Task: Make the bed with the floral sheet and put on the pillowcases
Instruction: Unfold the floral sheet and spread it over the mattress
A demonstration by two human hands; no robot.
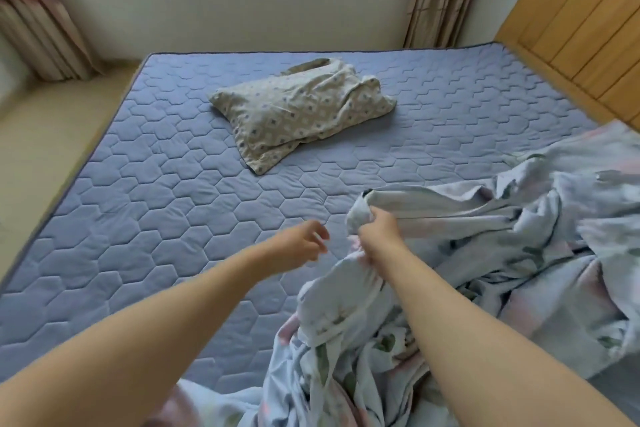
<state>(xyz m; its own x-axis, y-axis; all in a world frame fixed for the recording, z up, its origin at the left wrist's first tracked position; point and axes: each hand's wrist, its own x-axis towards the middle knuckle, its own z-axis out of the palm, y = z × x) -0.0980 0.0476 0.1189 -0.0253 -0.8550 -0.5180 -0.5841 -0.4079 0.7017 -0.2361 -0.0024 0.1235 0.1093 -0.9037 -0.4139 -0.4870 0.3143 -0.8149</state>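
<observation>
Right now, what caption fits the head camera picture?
Right grip holds the bunched floral sheet; pillow lies on quilted mattress.

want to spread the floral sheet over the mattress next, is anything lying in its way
Yes: a patterned pillow lies on the bare mattress, toward its far middle, apart from the floral sheet bunched near right in the right hand. Nothing else visible.

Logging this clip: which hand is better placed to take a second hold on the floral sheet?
Probably left: the left hand is free, just beside the bunched floral sheet; the right hand grips it.
</observation>
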